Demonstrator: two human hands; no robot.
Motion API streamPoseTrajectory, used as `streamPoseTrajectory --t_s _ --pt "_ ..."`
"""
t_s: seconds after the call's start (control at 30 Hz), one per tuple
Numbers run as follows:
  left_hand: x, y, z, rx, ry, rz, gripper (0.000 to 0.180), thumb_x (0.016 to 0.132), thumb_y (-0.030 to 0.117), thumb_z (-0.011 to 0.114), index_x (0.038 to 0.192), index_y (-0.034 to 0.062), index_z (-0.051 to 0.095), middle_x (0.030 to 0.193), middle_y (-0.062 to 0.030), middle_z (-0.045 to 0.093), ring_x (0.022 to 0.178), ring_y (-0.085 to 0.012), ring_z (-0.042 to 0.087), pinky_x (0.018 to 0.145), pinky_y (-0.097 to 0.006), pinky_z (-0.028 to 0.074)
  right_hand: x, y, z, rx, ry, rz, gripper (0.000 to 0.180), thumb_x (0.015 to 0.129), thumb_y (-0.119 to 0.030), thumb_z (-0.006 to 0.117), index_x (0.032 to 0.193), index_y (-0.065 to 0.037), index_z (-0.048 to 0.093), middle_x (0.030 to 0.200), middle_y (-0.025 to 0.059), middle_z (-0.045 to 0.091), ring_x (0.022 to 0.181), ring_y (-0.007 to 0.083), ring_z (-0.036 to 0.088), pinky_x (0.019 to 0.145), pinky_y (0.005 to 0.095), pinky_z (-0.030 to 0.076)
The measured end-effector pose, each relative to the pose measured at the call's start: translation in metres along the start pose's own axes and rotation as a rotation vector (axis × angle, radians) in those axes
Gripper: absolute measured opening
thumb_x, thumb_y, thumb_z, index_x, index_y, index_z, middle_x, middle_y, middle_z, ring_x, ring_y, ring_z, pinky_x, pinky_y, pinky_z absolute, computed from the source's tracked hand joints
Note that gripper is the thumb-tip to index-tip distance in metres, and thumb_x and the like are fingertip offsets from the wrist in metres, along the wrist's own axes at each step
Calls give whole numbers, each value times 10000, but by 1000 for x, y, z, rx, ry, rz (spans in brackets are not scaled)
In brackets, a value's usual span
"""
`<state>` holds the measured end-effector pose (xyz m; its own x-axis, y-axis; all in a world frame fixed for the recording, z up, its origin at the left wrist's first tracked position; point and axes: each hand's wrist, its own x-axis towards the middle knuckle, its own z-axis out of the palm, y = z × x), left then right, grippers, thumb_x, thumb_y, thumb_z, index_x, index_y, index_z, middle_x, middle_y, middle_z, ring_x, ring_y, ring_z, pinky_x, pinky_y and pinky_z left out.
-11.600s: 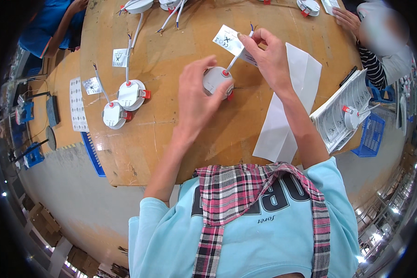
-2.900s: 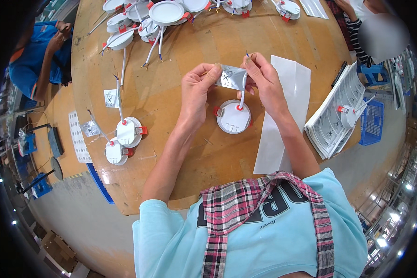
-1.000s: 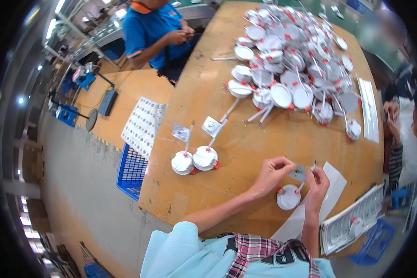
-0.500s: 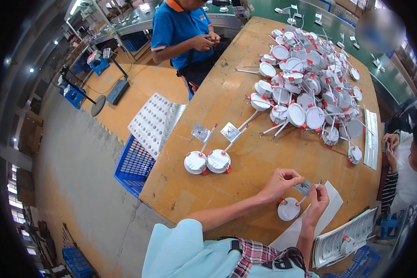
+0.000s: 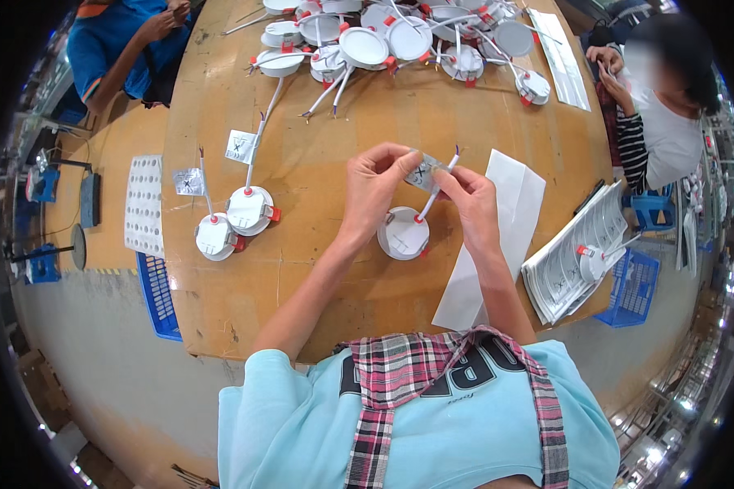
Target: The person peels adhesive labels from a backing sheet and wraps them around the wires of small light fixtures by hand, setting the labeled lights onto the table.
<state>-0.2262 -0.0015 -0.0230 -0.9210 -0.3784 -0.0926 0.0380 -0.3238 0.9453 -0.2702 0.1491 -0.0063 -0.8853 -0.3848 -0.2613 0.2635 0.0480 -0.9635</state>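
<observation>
A round white downlight (image 5: 404,234) with red clips lies back up on the table in front of me, its white cable (image 5: 429,200) running up past my fingers. A silver label (image 5: 422,169) is stretched between my hands against that cable. My left hand (image 5: 375,194) pinches the label's left end between thumb and forefinger. With its thumb and fingertips, my right hand (image 5: 471,202) is closed on the label's right end, where it meets the cable. To the left, two more downlights (image 5: 250,210) lie touching, each with a silver label (image 5: 240,147) hanging like a flag from its cable.
A heap of downlights (image 5: 364,47) covers the table's far side. White paper (image 5: 510,200) lies right of my hands. Beyond it is a stack of label sheets (image 5: 567,261) with one downlight on top. Co-workers sit at far left and right. Blue baskets (image 5: 156,293) stand beside the table.
The whole view has swung, so the table now sits more squarely before me. My hands stay at the cable and label, and the label is now pulled out flatter between them.
</observation>
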Motion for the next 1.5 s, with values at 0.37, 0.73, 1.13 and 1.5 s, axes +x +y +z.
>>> streamPoseTrajectory --t_s 0.37,0.73,1.13,1.5 --pt "-8 -2 -2 33 4 -77 109 842 101 688 866 -5 702 770 -28 676 717 -71 597 680 -227 466 -14 11 -5 49 -69 -47 202 861 -162 673 923 30 664 780 10 633 712 47 559 651 184 440" --pt "-4 7 -2 118 -82 -85 145 842 146 699 869 3 701 777 -24 674 713 -68 592 681 -229 463 -6 10 -17 53 -138 76 230 816 -160 712 967 -7 630 864 11 616 786 51 536 706 192 418" --pt "-1 3 -3 143 -40 -57 144 851 119 663 847 -22 692 776 -18 660 731 -62 580 652 -225 465 -3 5 -15 149 -201 111 195 799 -98 694 953 -14 608 891 -2 591 820 65 530 735 219 421" --pt "-11 -2 -9 28 -93 -85 120 849 107 674 889 -2 706 782 -30 672 726 -72 593 667 -233 479 -16 11 -3 313 -199 113 141 804 -46 668 934 -23 618 869 -4 605 784 55 547 739 213 436"
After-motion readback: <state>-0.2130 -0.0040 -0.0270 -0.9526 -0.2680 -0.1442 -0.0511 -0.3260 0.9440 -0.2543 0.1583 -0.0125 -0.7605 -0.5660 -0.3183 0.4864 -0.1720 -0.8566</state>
